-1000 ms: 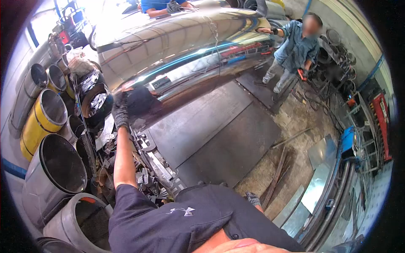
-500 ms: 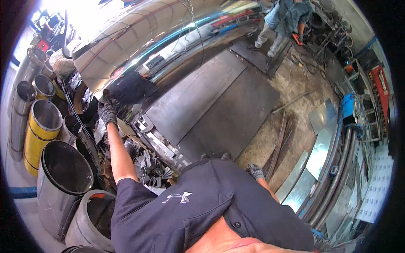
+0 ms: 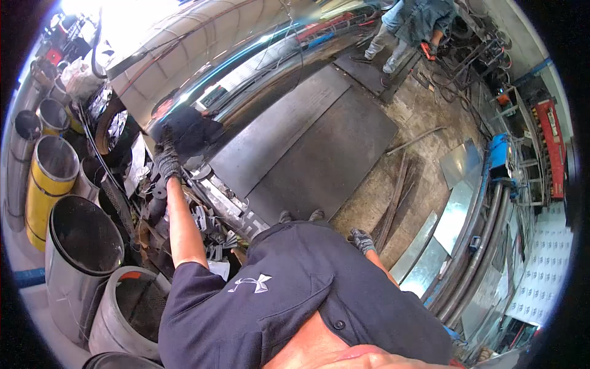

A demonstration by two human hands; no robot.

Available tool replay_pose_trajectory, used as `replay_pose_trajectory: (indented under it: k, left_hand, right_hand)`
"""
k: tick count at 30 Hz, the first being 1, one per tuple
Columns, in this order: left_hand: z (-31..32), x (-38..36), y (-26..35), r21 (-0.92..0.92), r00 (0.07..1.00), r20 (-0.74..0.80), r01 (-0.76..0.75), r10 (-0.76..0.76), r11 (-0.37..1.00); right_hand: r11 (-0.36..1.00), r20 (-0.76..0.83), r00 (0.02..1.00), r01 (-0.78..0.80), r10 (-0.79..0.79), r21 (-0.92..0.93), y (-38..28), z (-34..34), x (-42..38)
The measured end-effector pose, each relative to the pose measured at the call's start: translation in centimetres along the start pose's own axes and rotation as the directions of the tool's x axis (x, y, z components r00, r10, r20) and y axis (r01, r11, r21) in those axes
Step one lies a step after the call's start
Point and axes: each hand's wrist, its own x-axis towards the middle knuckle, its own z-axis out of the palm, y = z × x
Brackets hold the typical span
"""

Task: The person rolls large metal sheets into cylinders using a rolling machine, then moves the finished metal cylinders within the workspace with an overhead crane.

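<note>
A large mirror-like metal sheet [image 3: 203, 67] stretches across the upper left, reflecting the room. My left hand [image 3: 166, 161], in a dark grey knit glove, is closed on the sheet's near lower corner, with the arm stretched forward. How the fingers wrap behind the edge is partly hidden. My right hand [image 3: 361, 240], gloved too, hangs low at my right side, its fingers loosely bent and nothing visible in them. Dark flat metal plates [image 3: 326, 147] lie on the floor in front of my shoes [image 3: 301, 216].
Rolled metal cylinders [image 3: 86, 237], one yellow [image 3: 52, 178], stand at left beside a scrap heap [image 3: 209, 227]. A co-worker [image 3: 418, 24] at the top holds a red-orange tool [image 3: 428, 51]. Long bars [image 3: 393, 200], shiny offcuts [image 3: 458, 215] and pipes [image 3: 485, 246] lie at right.
My left hand, still on the sheet's corner, appears slightly farther right and lower. The whole view has shifted a little. The co-worker's legs are farther apart and the red-orange tool shows more plainly.
</note>
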Motion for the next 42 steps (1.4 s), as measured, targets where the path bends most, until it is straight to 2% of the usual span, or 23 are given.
replay_pose_trajectory:
  k: [4,6,9,13,15,17,19,20,21,22,23,24,26,27,28,29,31,32,33,35,38,40,42]
  left_hand:
    - [1.4,-3.3,2.4,-0.027,1.000,0.007,-0.002,0.002,1.000]
    - [2.1,-4.9,4.2,-0.179,0.994,0.072,0.088,-0.077,0.980]
    - [3.6,-7.3,5.4,-0.180,0.997,0.026,0.081,-0.077,0.980]
    - [5.2,-8.3,2.1,-0.011,0.996,0.065,-0.056,0.056,0.998]
    - [6.6,-8.8,1.1,-0.046,0.995,0.101,-0.017,0.022,0.999]
    - [8.6,-7.9,-3.3,-0.033,0.993,0.053,-0.104,0.106,0.994]
    - [8.8,-10.3,-0.3,0.184,0.999,0.016,0.041,-0.045,0.982]
    - [9.7,-9.5,-2.5,0.252,0.997,0.040,0.051,-0.063,0.966]
    - [10.2,-9.2,-3.5,0.321,0.995,0.063,0.058,-0.082,0.945]
    - [10.1,-10.9,-1.2,0.171,0.992,0.101,0.055,-0.073,0.984]
    - [10.5,-11.1,-1.5,0.229,0.998,0.039,-0.058,0.050,0.972]
    - [11.3,-11.2,-2.7,0.293,0.985,-0.012,-0.164,0.175,0.942]
    - [12.8,-10.9,-4.7,0.418,0.899,-0.090,-0.355,0.428,0.836]
    - [12.8,-11.4,-3.9,0.397,0.938,-0.032,-0.305,0.345,0.866]
    - [12.8,-11.9,-3.4,0.384,0.966,0.026,-0.248,0.258,0.889]
    - [13.0,-12.3,-2.8,0.382,0.975,0.063,-0.221,0.213,0.898]
    - [13.9,-10.2,-7.0,0.523,0.956,0.205,-0.288,0.210,0.802]
    - [15.3,-6.2,-14.5,0.391,0.887,0.343,-0.433,0.308,0.812]
    - [15.3,-7.2,-12.8,0.350,0.883,0.283,-0.460,0.376,0.816]
    - [15.2,-9.7,-9.6,0.311,0.978,0.192,-0.138,0.081,0.940]
    - [16.4,-12.3,-5.6,0.245,0.969,0.225,0.048,-0.105,0.968]
    - [16.3,-13.7,-4.0,0.194,0.944,0.224,0.198,-0.241,0.961]
    - [14.7,-14.5,-3.2,0.136,0.900,0.211,0.360,-0.382,0.923]
  right_hand:
    - [0.986,-0.038,0.995,-0.087,0.094,0.141,-3.7,-0.2,-4.3]
    - [0.999,-0.058,0.998,0.031,-0.032,-0.019,-4.6,-1.0,-5.8]
    - [0.993,-0.060,0.992,0.111,-0.114,-0.045,-3.8,-1.8,-5.3]
    - [0.988,-0.033,0.996,0.075,-0.080,-0.135,-3.1,-3.7,-5.1]
    - [0.991,-0.058,0.996,0.065,-0.073,-0.117,-1.9,-4.3,-4.9]
    - [0.999,-0.074,0.997,0.017,-0.014,0.038,-1.0,-4.4,-4.5]
    - [0.946,-0.043,0.993,-0.087,0.106,0.314,1.0,-4.7,-3.9]
    - [0.998,-0.078,0.995,0.064,-0.063,0.011,7.8,-5.0,2.7]
    - [0.999,-0.068,0.998,0.010,-0.007,0.051,7.7,-5.3,2.1]
    - [0.995,-0.055,0.997,-0.046,0.051,0.092,6.9,-6.2,0.9]
    - [0.986,-0.038,0.994,-0.099,0.106,0.137,6.7,-6.3,0.1]
    - [1.000,-0.150,0.988,0.026,-0.024,0.010,15.1,-5.2,8.2]
    - [0.999,-0.181,0.983,0.003,-0.009,-0.033,11.2,-6.7,3.0]
    - [0.998,-0.197,0.980,-0.009,-0.002,-0.055,8.2,-7.6,-0.7]
    - [0.990,-0.219,0.975,-0.013,0.045,0.143,9.2,-7.2,0.1]
    - [0.988,-0.201,0.975,-0.066,0.093,0.139,10.2,-7.4,0.8]
    - [0.979,-0.168,0.969,-0.158,0.179,0.131,11.3,-7.4,2.0]
    - [0.988,-0.147,0.982,-0.130,0.117,-0.088,11.1,-7.7,2.0]
    - [0.989,-0.172,0.979,-0.126,0.111,-0.075,10.8,-8.1,1.7]
    - [0.992,-0.215,0.971,-0.116,0.102,-0.055,10.0,-8.4,0.4]
    - [0.971,-0.108,0.987,-0.091,0.117,0.222,9.5,-8.9,-0.1]
    - [0.971,-0.097,0.992,-0.057,0.082,0.231,8.9,-9.5,-0.2]
    - [0.914,-0.096,0.969,0.177,-0.227,-0.365,16.0,-8.2,7.0]
